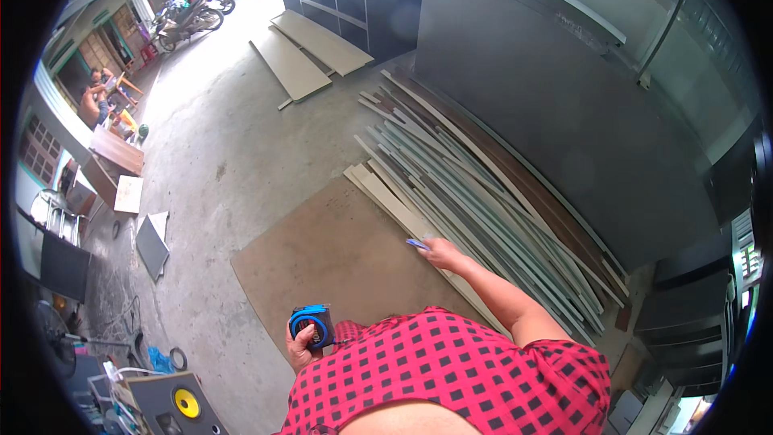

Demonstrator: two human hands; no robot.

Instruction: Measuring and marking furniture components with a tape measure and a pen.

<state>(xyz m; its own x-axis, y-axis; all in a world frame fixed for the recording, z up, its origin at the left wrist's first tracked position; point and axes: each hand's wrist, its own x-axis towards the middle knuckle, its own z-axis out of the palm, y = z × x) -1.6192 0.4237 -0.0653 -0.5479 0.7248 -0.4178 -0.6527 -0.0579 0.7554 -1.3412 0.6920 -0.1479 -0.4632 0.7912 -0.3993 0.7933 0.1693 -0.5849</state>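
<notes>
My left hand (301, 346) is closed around a blue and black tape measure (312, 324), held close to my body with the thumb across its side. My right hand (441, 254) reaches out to the right, its fingers closed on a slim blue pen (416, 243) that points left. Beneath it lies a brown flat board (322, 250) on the floor. Just beyond that hand is a pile of long narrow strips (483, 201) in white, grey, pale green and brown; whether the hand touches them, I cannot tell.
A large dark panel (555, 105) leans behind the strips. Two beige boards (298, 68) lie ahead near a dark shelf unit (334, 4). At left are a grey panel (152, 246), a speaker (173, 403) and cables (125, 326). Two people (95, 101) sit far left; motorbikes (189, 20) stand beyond.
</notes>
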